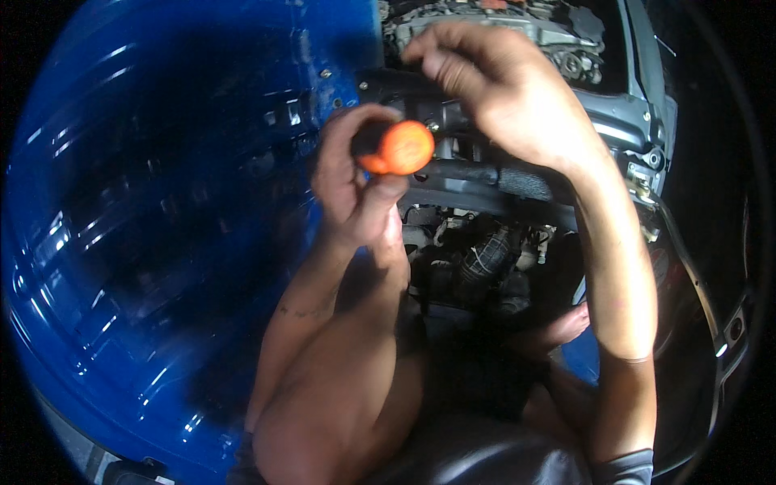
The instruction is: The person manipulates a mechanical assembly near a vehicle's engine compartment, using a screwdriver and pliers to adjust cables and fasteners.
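Note:
My left hand grips a screwdriver by its orange and black handle; the handle's round end faces the camera and the shaft is hidden behind it. My right hand is raised higher, over the engine bay, with its fingers curled down near a black part at the bay's edge. What the right fingers touch is hidden by the hand itself. Both forearms rise from the lower edge.
A glossy blue car body panel fills the left half. The open engine bay shows a black crossbar, a ribbed black hose and a grey engine top. Dark bodywork curves on the right.

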{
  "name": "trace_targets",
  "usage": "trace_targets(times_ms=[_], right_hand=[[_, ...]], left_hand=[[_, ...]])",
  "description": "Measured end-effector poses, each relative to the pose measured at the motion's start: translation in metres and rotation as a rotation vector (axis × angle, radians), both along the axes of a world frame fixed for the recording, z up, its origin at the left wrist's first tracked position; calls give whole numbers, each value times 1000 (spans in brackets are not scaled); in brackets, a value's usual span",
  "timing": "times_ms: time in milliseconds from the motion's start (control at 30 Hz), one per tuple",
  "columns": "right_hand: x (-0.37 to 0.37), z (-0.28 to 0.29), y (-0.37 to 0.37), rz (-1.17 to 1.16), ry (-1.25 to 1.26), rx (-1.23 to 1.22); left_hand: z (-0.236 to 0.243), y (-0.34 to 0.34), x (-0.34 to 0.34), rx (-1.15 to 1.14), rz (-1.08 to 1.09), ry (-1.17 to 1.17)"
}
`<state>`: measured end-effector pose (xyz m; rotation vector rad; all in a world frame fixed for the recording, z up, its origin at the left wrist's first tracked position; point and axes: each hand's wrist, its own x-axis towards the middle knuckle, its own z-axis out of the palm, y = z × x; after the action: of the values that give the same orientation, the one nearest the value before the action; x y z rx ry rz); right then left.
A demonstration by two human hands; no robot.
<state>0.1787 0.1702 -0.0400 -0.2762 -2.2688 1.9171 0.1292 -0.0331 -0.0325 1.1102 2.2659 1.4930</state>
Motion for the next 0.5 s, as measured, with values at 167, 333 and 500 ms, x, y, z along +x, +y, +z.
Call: trace_targets(times_ms=[167, 333, 500], right_hand=[[8, -12, -16, 368, -111, 402], [-21, -4, -28, 435, -73, 342], [-44, -7, -36, 589, -106, 278]], left_hand=[[10, -12, -7, -101, 26, -128], [12, -18, -18, -111, -38, -125], [15, -15, -22, -41, -93, -210]])
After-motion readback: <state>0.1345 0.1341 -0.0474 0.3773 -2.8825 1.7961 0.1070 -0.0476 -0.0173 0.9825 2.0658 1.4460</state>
